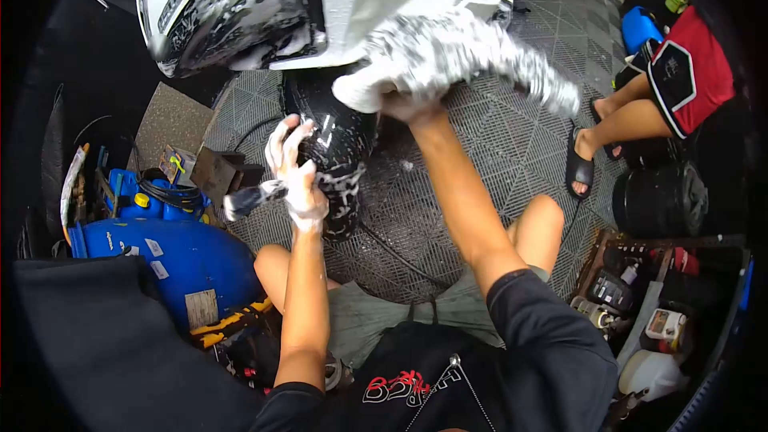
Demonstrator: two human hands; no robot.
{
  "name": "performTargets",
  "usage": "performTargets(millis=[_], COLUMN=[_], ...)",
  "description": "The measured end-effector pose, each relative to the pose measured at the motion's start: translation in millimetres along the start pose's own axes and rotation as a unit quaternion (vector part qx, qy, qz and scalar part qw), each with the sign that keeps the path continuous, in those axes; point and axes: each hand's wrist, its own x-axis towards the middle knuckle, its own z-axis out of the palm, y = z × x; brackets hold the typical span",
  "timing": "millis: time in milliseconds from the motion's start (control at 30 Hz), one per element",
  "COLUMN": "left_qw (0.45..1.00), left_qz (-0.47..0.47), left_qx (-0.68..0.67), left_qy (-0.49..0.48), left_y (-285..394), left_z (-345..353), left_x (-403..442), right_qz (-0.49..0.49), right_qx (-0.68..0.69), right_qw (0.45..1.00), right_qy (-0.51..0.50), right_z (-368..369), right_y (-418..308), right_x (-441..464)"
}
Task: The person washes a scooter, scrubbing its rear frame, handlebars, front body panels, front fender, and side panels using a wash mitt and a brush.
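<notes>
A white, foam-spotted motorcycle body [368, 0] fills the top of the head view, with a black soapy fender and wheel [332, 132] below it. My right hand [408, 104] grips a black-and-white cloth [456, 48], blurred by motion, just under the white panel. My left hand [298, 168] is coated in foam, its fingers spread and curved at the left side of the black fender. Beside that hand, a dark foam-covered part [252, 198] sticks out to the left; whether the hand touches it is unclear.
A blue barrel [172, 260] and blue jugs [164, 204] are at the left. Another person in red shorts [696, 68] and black sandals is at the right. Bottles fill a rusty rack [656, 292] at the lower right. A thin hose crosses the grated floor [512, 136].
</notes>
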Motion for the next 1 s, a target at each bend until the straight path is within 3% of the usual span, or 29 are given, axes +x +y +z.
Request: performTargets(millis=[33,100,133,200,233,267,300,333,367,467,567,633,767,867,900,933,1000], left_qw=[1.000,0.999,1.000,0.997,0.996,0.997,0.996,0.994,0.995,0.996,0.997,0.997,0.996,0.994,0.991,0.996,0.991], left_qz=[-0.011,-0.032,-0.013,-0.047,-0.036,-0.034,-0.034,-0.034,-0.026,-0.030,-0.038,-0.019,-0.035,-0.027,0.020,-0.036,0.009], left_qx=[-0.005,-0.028,-0.001,0.064,0.076,0.065,0.082,0.100,0.092,0.081,0.067,0.066,0.073,0.092,0.109,0.059,0.096], left_qy=[0.009,0.021,0.020,-0.021,-0.023,-0.017,-0.024,-0.033,-0.022,-0.026,-0.023,-0.028,-0.028,-0.048,-0.075,-0.062,-0.090], left_y=[-7.6,-12.1,-11.2,-7.8,-11.8,-13.4,-13.7,-13.9,-13.9,-16.1,-13.9,-17.6,-12.5,-5.9,-12.2,-14.7,-17.5], left_z=[5.5,10.8,10.9,11.5,12.5,14.5,16.0,16.9,17.6,17.3,17.5,19.6,21.0,23.5,21.2,24.1,20.3], left_x=[-0.2,1.6,4.3,5.8,4.9,5.1,5.4,5.1,4.9,8.1,9.2,9.3,8.3,8.7,7.4,5.6,5.7], right_qz=[0.101,0.169,-0.009,0.041,0.038,0.102,0.335,0.459,0.497,0.466,0.416,0.400,0.449,0.420,0.406,0.398,0.390], right_qx=[-0.022,0.130,0.236,-0.005,0.130,0.130,0.454,0.516,0.486,0.338,0.229,0.201,0.228,0.209,0.203,0.199,0.198], right_qw=[0.995,0.976,0.972,0.998,0.990,0.986,0.825,0.724,0.719,0.815,0.875,0.890,0.864,0.883,0.891,0.896,0.899], right_qy=[0.007,-0.043,0.002,-0.042,-0.040,-0.023,-0.022,0.000,-0.007,-0.067,-0.097,-0.090,-0.027,-0.014,-0.011,-0.008,-0.006], right_z=[22.4,33.5,29.8,26.5,19.5,19.8,19.9,15.8,10.1,-27.2,-91.8,-93.1,-18.8,-6.0,-6.2,-8.5,-11.9], right_y=[-10.1,-7.9,9.8,2.8,-6.5,-10.4,4.2,17.6,31.7,52.7,16.6,15.4,84.8,55.3,41.8,28.1,12.9], right_x=[-7.0,-12.2,-19.8,-62.8,-44.2,-54.9,-74.8,-74.2,-73.5,-71.9,-89.9,-89.4,-47.6,-51.1,-53.2,-53.7,-53.9])
